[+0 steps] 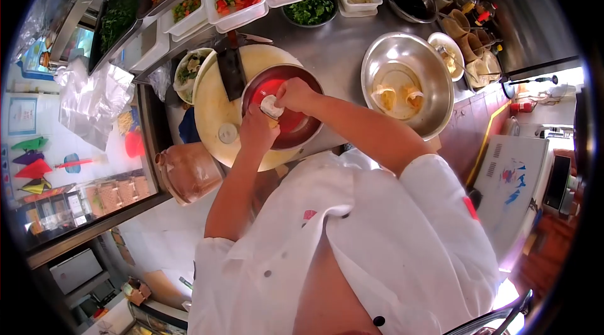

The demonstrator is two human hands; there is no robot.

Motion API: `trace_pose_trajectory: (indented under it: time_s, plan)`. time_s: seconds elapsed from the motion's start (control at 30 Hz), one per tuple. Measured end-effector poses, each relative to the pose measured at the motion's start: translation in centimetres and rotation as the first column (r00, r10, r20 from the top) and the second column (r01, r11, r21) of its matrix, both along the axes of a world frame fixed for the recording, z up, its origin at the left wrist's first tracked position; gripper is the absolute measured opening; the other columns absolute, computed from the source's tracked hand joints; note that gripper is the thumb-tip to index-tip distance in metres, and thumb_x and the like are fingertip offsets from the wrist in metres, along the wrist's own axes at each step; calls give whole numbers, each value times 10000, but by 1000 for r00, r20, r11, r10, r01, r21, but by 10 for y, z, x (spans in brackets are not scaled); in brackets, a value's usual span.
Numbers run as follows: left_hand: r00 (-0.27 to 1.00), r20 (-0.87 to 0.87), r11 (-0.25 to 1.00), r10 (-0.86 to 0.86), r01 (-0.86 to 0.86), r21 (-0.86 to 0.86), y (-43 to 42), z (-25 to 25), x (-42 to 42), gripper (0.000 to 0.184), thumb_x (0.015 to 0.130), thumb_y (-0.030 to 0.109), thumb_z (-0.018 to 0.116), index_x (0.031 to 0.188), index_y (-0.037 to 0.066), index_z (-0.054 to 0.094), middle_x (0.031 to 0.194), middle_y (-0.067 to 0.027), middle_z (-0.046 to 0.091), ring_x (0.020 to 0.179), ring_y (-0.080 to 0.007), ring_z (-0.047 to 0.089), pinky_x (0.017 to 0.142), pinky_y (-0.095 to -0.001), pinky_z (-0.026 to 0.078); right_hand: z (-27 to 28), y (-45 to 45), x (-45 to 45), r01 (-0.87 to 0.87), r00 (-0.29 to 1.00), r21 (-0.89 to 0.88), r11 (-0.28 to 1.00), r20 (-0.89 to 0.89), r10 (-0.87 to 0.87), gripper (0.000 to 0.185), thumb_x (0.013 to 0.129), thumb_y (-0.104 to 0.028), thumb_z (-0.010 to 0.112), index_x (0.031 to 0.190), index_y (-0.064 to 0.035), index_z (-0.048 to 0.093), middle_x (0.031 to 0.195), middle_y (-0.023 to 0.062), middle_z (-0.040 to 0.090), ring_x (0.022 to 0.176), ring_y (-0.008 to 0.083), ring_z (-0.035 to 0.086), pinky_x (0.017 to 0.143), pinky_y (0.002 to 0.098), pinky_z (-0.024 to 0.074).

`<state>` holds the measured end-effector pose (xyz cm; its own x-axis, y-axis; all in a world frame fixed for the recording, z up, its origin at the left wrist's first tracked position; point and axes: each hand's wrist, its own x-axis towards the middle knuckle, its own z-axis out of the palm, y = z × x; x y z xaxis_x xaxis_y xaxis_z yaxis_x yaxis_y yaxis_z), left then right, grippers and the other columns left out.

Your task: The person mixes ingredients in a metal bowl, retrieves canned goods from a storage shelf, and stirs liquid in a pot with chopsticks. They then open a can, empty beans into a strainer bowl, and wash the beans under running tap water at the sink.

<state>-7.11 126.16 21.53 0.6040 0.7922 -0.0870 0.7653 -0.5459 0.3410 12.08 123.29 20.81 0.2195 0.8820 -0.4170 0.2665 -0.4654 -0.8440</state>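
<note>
My left hand (259, 130) and my right hand (296, 94) meet over a round bowl with a red inside (297, 122). Between their fingers is a small, round white piece (271, 106) with something yellowish at its lower edge; its kind is not clear. My left hand grips it from below, while the right pinches its upper edge. The bowl rests on a round, pale chopping board (211, 111). A dark cleaver (231, 74) lies on the board beside the bowl. Nearer to me on the board is a small, round whitish disc (228, 133).
To the right stands a large steel bowl (409, 61) holding two yellowish-white pieces (385, 97) in liquid. White tubs of cut vegetables (236, 1) line the back. A brown pot (187, 173) stands left of the board. Sauce bottles (484, 14) are at the back right.
</note>
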Motion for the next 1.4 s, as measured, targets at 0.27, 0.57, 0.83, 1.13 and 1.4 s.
trace_pose_trajectory:
  time_s: [0.27, 0.57, 0.83, 1.13, 1.4]
  plan:
    - [954, 298, 998, -40, 27, 49, 0, 7, -11, 777, 728, 309, 885, 1311, 23, 460, 1264, -245, 549, 1116, -424, 606, 915, -498, 536, 20, -26, 36, 271, 860, -108, 957, -419, -291, 525, 835, -167, 828, 1293, -10, 626, 883, 19, 651, 642, 110, 521, 547, 277, 426]
    - [979, 134, 988, -152, 152, 12, 10, 8, 4, 688, 794, 343, 838, 1367, 74, 568, 1223, -189, 610, 1131, -381, 615, 920, -464, 533, 34, -78, 32, 480, 628, -206, 853, -598, -498, 335, 959, -240, 705, 1236, -68, 629, 860, -32, 599, 677, 49, 488, 605, 244, 390]
    - [971, 14, 969, -239, 238, 68, 10, 0, 12, 633, 807, 366, 816, 1344, 107, 607, 1244, -174, 587, 1117, -377, 605, 915, -470, 530, 54, -104, 40, 607, 531, -161, 779, -647, -548, 331, 969, -218, 665, 1250, -48, 627, 871, 0, 592, 694, 76, 498, 596, 265, 416]
    - [962, 4, 962, -271, 271, 32, 16, -3, 10, 598, 814, 293, 802, 1350, 118, 603, 1259, -192, 574, 1136, -389, 589, 927, -482, 516, 48, -137, 53, 681, 377, -276, 679, -663, -647, 188, 989, -204, 680, 1131, -94, 622, 728, -75, 425, 616, 50, 360, 545, 235, 293]
    - [917, 294, 945, -269, 192, 264, 11, 17, 20, 566, 801, 231, 816, 1308, 91, 608, 1237, -199, 577, 1135, -401, 583, 934, -473, 504, 46, -152, 71, 707, 309, -276, 652, -709, -634, 154, 1004, -207, 664, 1114, -112, 615, 719, -86, 401, 604, 48, 346, 541, 242, 280]
